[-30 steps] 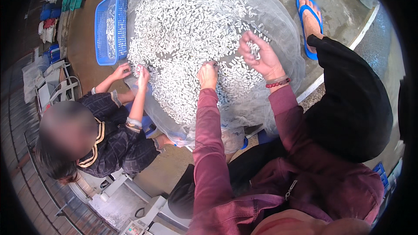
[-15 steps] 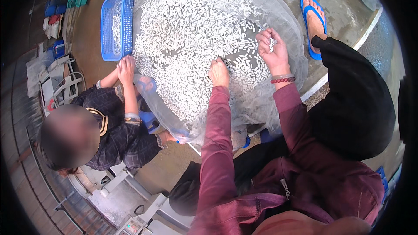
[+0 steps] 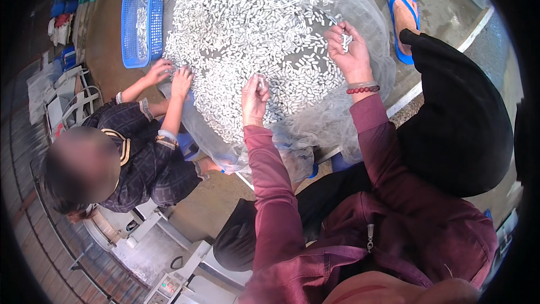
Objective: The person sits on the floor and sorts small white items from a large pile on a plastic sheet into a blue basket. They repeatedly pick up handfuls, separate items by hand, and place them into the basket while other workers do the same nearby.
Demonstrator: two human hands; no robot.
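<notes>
A wide heap of small white tube-shaped pieces (image 3: 225, 34) lies spread on a translucent mesh sheet (image 3: 368, 28). Over the near middle of the heap is my left hand (image 3: 256, 100), its fingers curled together; whatever they hold, if anything, is too small to make out. My right hand (image 3: 350, 59), palm turned up at the heap's right side, keeps several white pieces in its curled fingers. Something thin and pale sticks up beyond its fingertips, its kind unclear. A red bead bracelet (image 3: 365, 89) circles my right wrist.
A blue plastic basket (image 3: 127, 28) with some white pieces stands left of the heap. A co-worker (image 3: 152, 152) sits at the left, both hands at the heap's edge. My foot in a blue flip-flop (image 3: 403, 14) is at the right. Pale machinery (image 3: 152, 253) stands lower left.
My left hand has lifted off the pieces and moved left and nearer to me, fingers turned up. My right hand stays closed around its pieces. The co-worker's hands have parted and reached onto the heap's edge.
</notes>
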